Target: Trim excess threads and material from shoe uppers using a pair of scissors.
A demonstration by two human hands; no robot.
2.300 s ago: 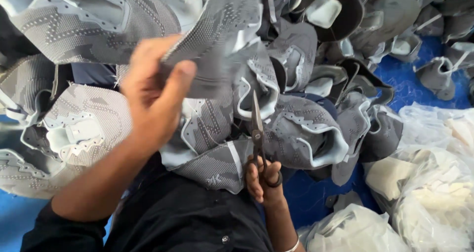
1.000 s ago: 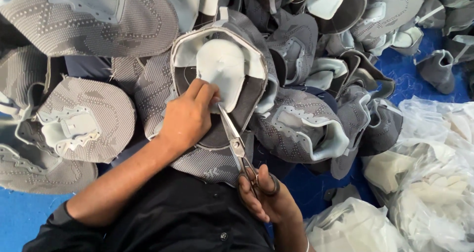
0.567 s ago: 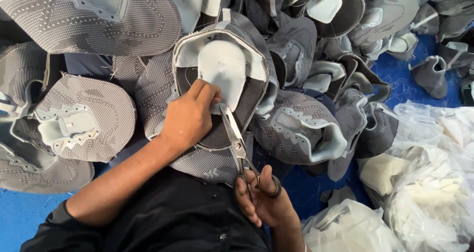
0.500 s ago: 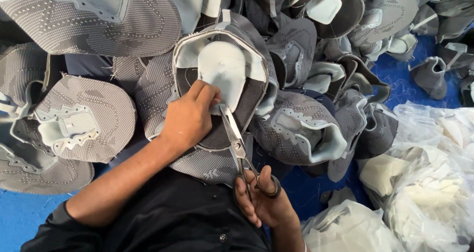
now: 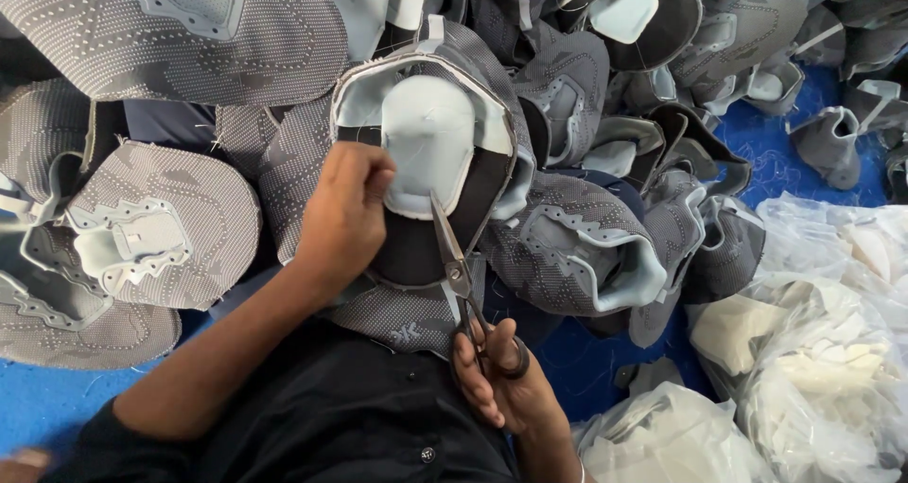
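Fingers of your left hand (image 5: 345,213) pinch the pale lining of the grey shoe upper (image 5: 430,152) at centre; just right, your right hand (image 5: 501,384) grips scissors (image 5: 459,270), blades slightly apart at the lining's edge.

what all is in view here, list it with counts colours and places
held upper: one, grey knit with pale lining, centre, inside facing up
scissors: one, dark metal, tips at the lining's edge
other uppers: many, grey, piled all around
sheet: one, blue, under the pile
bags: several, clear, with whitish pieces, lower right
shirt: one, black, bottom centre
left hand: pressing on the held upper
right hand: fingers in the scissors' loops
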